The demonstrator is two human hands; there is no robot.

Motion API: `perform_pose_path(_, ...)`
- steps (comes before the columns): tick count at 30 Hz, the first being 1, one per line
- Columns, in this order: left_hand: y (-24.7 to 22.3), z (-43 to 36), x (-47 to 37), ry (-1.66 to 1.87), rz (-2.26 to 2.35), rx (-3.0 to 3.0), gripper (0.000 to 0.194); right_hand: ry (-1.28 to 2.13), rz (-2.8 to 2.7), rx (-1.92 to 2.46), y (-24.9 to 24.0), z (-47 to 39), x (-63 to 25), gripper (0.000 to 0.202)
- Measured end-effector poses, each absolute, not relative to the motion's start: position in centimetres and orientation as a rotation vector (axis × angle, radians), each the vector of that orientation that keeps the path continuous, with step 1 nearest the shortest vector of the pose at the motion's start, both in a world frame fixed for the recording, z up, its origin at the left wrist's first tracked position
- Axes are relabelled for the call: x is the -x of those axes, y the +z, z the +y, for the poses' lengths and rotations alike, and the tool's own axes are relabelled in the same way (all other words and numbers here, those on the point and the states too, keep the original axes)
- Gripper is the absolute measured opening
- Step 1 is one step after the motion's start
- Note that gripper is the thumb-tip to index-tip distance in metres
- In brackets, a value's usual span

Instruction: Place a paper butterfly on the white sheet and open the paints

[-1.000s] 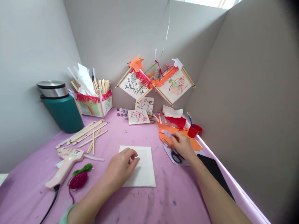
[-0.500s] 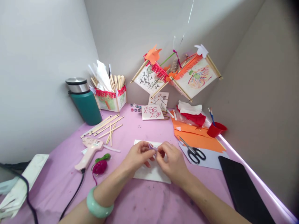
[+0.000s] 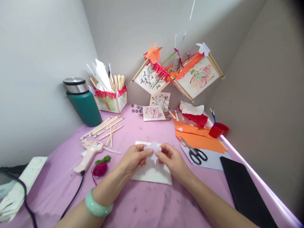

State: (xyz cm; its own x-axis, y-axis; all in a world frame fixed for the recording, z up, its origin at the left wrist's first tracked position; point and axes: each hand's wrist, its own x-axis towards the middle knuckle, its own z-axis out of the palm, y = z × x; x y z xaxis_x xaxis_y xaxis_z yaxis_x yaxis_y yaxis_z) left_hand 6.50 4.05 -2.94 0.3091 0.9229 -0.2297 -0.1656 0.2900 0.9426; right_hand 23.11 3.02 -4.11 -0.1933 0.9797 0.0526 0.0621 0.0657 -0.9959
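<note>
With the white paper flower cutout (image 3: 153,148) already cut and pinched between the fingers of the left hand (image 3: 134,158) and right hand (image 3: 172,159), it remains unattached above the white sheet (image 3: 152,172)

Both hands, left (image 3: 133,158) and right (image 3: 172,160), meet with fingertips pinched.

- I can read no words, brand names or numbers anywhere on the bench from here.
- The pink glue gun (image 3: 89,154) at near left carries a small pale label with dark marks on its body, but it is too small and blurred for me to make out.
- The cards at the far side, such as the red flower card (image 3: 154,113), bear only drawings, no lettering.
</note>
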Motion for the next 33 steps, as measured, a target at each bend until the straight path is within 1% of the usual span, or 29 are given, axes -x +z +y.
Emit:
perform_pose_path(7,-2.8,4.0,-6.8,0.882,1.016,-1.041,0.039,1.235,-1.419,1.143,-4.1,3.0,-22.9,0.026)
perform_pose_path(17,-2.8,4.0,-6.6,0.821,0.936,-1.052,0.035,1.316,-1.384,1.106,-4.1,2.8,-22.7,0.023)
perform_pose_path(19,-2.8,4.0,-6.6,0.862,0.956,-1.07,0.034,1.206,-1.414,1.103,-4.4,2.9,-22.8,0.018)
perform_pose_path(22,-2.8,4.0,-6.8,0.964,1.049,-1.078,0.033,0.801,-1.6,1.009,-4.9,2.9,-23.2,0.002)
perform_pose_path(24,-2.8,4.0,-6.9,0.959,1.063,-1.038,0.033,0.518,-1.753,0.893,-4.9,2.9,-23.6,0.011)
perform_pose_path(26,-2.7,4.0,-6.9,0.89,1.01,-0.98,0.033,0.346,-1.843,0.814,-4.9,2.8,-23.9,0.02)
perform_pose_path(28,-2.6,4.1,-6.8,0.832,0.941,-0.92,0.037,0.27,-1.882,0.795,-4.8,2.8,-24.1,0.023)
perform_pose_path(31,-2.4,4.1,-6.7,0.82,0.915,-0.852,0.048,0.247,-1.901,0.806,-4.7,2.8,-24.1,0.024)
perform_pose_path(33,-2.4,4.1,-6.6,0.821,0.944,-0.889,0.05,0.255,-1.904,0.81,-4.8,2.8,-24.1,0.023)
